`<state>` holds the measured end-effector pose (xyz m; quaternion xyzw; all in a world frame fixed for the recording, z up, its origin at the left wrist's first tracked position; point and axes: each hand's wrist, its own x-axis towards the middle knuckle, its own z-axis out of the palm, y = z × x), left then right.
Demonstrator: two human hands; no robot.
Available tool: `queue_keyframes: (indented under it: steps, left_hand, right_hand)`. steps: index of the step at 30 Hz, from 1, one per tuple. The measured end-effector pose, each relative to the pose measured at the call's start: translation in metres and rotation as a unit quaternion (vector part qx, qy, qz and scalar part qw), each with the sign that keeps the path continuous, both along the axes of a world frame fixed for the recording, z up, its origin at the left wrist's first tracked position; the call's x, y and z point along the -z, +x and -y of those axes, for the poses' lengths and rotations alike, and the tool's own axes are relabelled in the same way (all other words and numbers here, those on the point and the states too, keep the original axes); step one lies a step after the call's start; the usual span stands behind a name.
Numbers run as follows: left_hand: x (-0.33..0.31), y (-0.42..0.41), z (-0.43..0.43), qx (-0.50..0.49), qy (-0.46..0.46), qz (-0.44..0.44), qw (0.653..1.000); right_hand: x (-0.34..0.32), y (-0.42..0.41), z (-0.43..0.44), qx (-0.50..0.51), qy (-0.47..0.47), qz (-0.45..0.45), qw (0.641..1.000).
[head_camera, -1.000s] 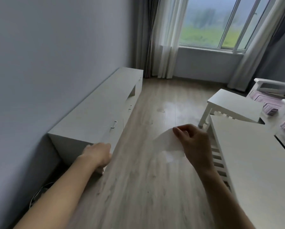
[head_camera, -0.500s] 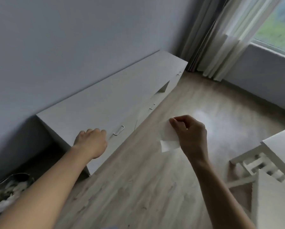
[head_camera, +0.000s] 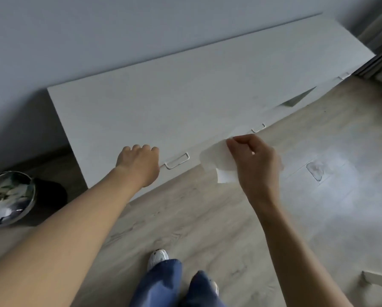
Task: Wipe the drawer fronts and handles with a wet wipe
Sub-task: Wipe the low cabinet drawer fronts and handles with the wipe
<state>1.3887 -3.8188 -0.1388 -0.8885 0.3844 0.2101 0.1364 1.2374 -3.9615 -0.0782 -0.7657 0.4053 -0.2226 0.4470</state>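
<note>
1. Hands first: my left hand point(head_camera: 139, 163) is stretched forward, knuckles up, fingers curled over the front edge of the long white cabinet point(head_camera: 185, 89), just left of the nearest handle point(head_camera: 177, 161). Whether that grip closes on anything, I cannot tell.
2. My right hand point(head_camera: 255, 165) is raised, wrist bent, thumb and fingertips pinched on the top edge of the wet wipe point(head_camera: 218, 161), which hangs loose in the air in front of the drawer fronts, between the nearest handle and the next handle point(head_camera: 258, 128).
3. Edges and room: the drawer fronts are seen almost edge-on under the cabinet top, so little of them shows. A third handle point(head_camera: 344, 75) sits far right, past a dark open gap.
4. Wooden floor point(head_camera: 207, 218) lies open in front of the cabinet; my shoe point(head_camera: 157, 258) and jeans point(head_camera: 161, 282) show below.
5. Grey wall point(head_camera: 119, 29) behind, a bin point(head_camera: 8, 196) with rubbish at the left, curtains at the upper right corner.
</note>
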Motion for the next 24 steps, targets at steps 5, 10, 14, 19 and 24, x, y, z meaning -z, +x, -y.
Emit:
queue_keyframes:
  steps: [5,10,14,19,24]
  left_hand:
    - [0.081,0.005,0.029,-0.047,-0.007,0.012,0.999]
    - [0.179,-0.004,0.025,-0.116,-0.030,0.075,0.990]
    - [0.256,-0.012,0.013,-0.152,-0.195,0.154,0.957]
    - [0.319,-0.008,-0.002,-0.078,-0.333,0.324,0.882]
    - [0.359,0.020,0.002,-0.013,-0.404,0.490,0.772]
  right_hand:
    - [0.093,0.016,0.036,-0.072,0.015,-0.039,0.997]
    - [0.192,0.027,0.056,-0.131,0.002,-0.040,0.991]
    - [0.270,0.031,0.060,-0.172,-0.016,-0.005,0.985]
    - [0.350,0.041,0.065,-0.208,-0.094,0.060,0.972]
    - [0.403,0.063,0.081,-0.203,-0.209,0.195,0.936]
